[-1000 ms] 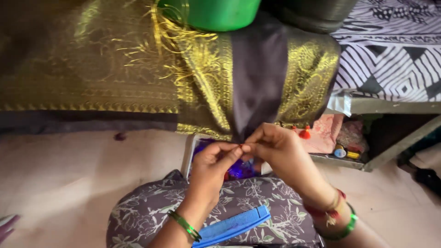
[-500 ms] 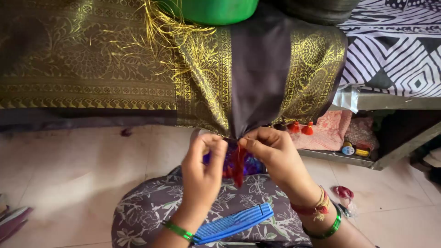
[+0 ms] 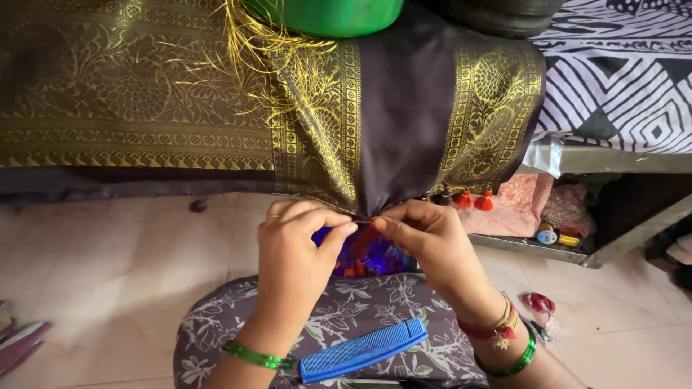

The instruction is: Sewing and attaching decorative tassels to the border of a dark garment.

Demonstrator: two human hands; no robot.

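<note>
Head view is showing a dark cloth with gold woven borders (image 3: 404, 130) hanging across the upper half of the frame, its lower edge coming to a gathered tip at centre. Below it, a grey flowered cushion (image 3: 360, 317) is lying at the bottom centre with a blue comb (image 3: 364, 350) resting on it. Both hands are meeting at the gathered tip: the left hand (image 3: 295, 252) and the right hand (image 3: 432, 245) are each pinching closed on a fine thread (image 3: 365, 221) drawn taut between their fingertips, touching the fabric edge. Red tassels (image 3: 472, 199) are already hanging just right of that spot. Judging by this, a knot or tassel is being tied at the hem; tightening it would be calling for a steady, even pull
</note>
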